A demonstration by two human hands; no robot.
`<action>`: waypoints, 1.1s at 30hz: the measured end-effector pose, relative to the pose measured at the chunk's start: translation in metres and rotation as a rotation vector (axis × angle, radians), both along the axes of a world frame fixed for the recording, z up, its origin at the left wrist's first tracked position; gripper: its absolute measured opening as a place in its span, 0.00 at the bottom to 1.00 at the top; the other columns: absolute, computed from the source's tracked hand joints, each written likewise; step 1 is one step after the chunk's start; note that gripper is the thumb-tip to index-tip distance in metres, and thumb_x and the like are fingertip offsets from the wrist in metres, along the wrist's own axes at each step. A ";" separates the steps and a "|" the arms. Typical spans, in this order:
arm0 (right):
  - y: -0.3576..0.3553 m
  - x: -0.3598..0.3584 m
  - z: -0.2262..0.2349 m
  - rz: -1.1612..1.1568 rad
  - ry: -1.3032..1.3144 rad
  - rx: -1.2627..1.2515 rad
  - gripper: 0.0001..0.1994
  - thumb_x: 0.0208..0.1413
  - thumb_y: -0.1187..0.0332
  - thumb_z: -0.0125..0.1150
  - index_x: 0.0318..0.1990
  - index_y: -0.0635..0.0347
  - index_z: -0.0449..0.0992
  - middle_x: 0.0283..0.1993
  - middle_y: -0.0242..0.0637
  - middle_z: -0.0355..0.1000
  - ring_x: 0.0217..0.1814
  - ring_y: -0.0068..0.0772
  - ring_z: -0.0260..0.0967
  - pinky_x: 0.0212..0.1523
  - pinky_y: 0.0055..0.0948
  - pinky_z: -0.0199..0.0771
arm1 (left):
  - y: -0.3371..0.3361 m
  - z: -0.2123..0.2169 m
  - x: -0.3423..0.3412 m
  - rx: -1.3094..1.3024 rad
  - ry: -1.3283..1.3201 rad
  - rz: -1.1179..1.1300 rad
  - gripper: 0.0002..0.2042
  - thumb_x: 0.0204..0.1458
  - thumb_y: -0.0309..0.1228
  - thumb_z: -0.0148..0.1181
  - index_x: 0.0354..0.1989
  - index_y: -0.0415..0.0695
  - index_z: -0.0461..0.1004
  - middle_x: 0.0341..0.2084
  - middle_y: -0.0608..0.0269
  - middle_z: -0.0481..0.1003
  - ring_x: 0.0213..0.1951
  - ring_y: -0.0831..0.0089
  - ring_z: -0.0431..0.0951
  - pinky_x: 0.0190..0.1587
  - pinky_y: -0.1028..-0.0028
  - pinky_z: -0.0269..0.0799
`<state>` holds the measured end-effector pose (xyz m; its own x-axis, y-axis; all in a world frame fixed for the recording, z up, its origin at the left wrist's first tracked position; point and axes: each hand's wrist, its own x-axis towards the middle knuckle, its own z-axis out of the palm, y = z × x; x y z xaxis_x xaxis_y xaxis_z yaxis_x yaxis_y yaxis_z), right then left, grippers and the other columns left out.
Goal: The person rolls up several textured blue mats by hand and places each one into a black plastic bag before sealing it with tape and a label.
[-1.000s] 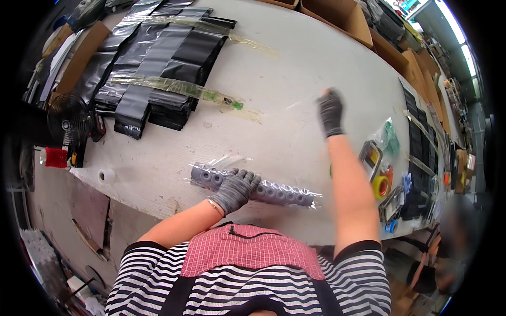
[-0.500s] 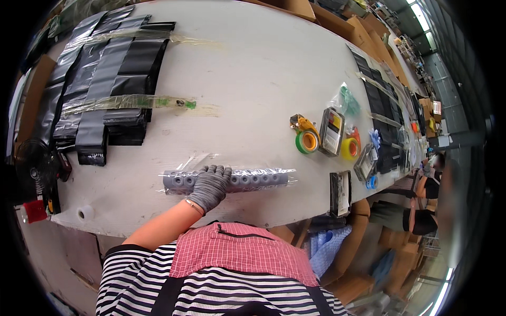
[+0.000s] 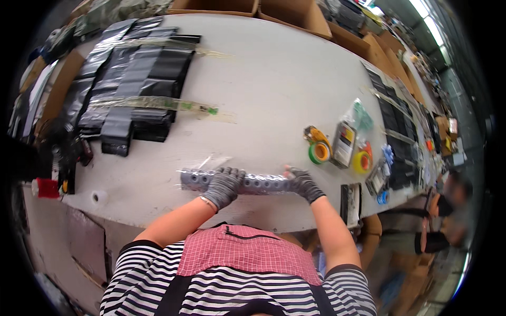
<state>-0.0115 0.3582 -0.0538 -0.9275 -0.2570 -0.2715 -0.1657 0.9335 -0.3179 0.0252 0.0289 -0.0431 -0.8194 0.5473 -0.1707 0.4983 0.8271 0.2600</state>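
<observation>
A long grey perforated bar in clear plastic wrap [image 3: 258,184] lies across the near edge of the white table [image 3: 274,89]. My left hand [image 3: 224,185], in a grey knit glove, grips the bar near its left part. My right hand [image 3: 302,183], gloved too, holds the bar's right end. A loose piece of clear film [image 3: 211,159] lies just beyond the bar.
Black plastic bags taped in overlapping rows [image 3: 132,79] lie at the far left. Tape rolls [image 3: 319,152], [image 3: 361,162] and small packets [image 3: 343,137] sit to the right, with more black bags [image 3: 392,113] beyond. Cardboard boxes [image 3: 295,13] line the far edge. A person [image 3: 448,200] stands at the right.
My right hand, far out on the table a second ago and out of view half a second ago, now grips the bar's right end. The view swung right and back.
</observation>
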 end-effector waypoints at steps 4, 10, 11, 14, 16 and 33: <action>0.018 0.001 0.005 -0.273 0.260 0.300 0.32 0.57 0.43 0.57 0.56 0.65 0.72 0.51 0.52 0.74 0.53 0.53 0.72 0.60 0.50 0.63 | 0.001 0.004 0.002 0.000 -0.005 0.004 0.36 0.41 0.40 0.70 0.61 0.43 0.64 0.52 0.54 0.71 0.57 0.55 0.69 0.62 0.55 0.61; -0.114 0.061 0.028 0.254 0.217 0.150 0.43 0.43 0.47 0.71 0.68 0.47 0.62 0.69 0.38 0.61 0.71 0.39 0.55 0.70 0.55 0.46 | -0.034 0.018 -0.023 0.306 -0.254 -0.028 0.28 0.52 0.43 0.65 0.60 0.45 0.68 0.51 0.50 0.73 0.56 0.51 0.71 0.60 0.58 0.65; -0.110 0.061 0.023 0.225 0.199 0.157 0.44 0.42 0.46 0.72 0.68 0.45 0.62 0.69 0.37 0.61 0.71 0.39 0.55 0.70 0.56 0.45 | -0.049 0.015 -0.037 0.412 -0.233 0.117 0.25 0.52 0.41 0.64 0.58 0.46 0.70 0.50 0.50 0.73 0.55 0.49 0.72 0.60 0.59 0.66; -0.110 0.063 0.017 0.167 0.147 0.155 0.46 0.39 0.46 0.74 0.69 0.41 0.61 0.68 0.35 0.61 0.71 0.38 0.54 0.70 0.57 0.44 | -0.114 -0.001 -0.058 0.374 0.140 0.510 0.17 0.52 0.38 0.65 0.50 0.47 0.76 0.49 0.50 0.75 0.51 0.50 0.75 0.57 0.60 0.70; -0.111 0.057 0.015 0.184 0.156 0.146 0.47 0.37 0.46 0.74 0.69 0.40 0.61 0.68 0.34 0.61 0.71 0.39 0.55 0.70 0.57 0.44 | -0.135 -0.011 -0.067 0.167 -0.068 0.522 0.13 0.51 0.36 0.65 0.44 0.47 0.78 0.44 0.49 0.78 0.48 0.51 0.77 0.54 0.60 0.72; -0.111 0.020 0.028 0.291 0.006 0.172 0.44 0.36 0.52 0.76 0.66 0.41 0.65 0.63 0.33 0.65 0.65 0.40 0.61 0.66 0.50 0.55 | -0.153 -0.009 -0.082 0.144 -0.450 0.477 0.12 0.52 0.36 0.63 0.42 0.46 0.81 0.37 0.50 0.80 0.45 0.53 0.79 0.52 0.59 0.72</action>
<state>0.0081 0.2468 -0.0262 -0.8234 -0.4624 -0.3290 -0.4348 0.8866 -0.1579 -0.0569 -0.1236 -0.0520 -0.8431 0.1860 -0.5045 -0.0957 0.8714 0.4812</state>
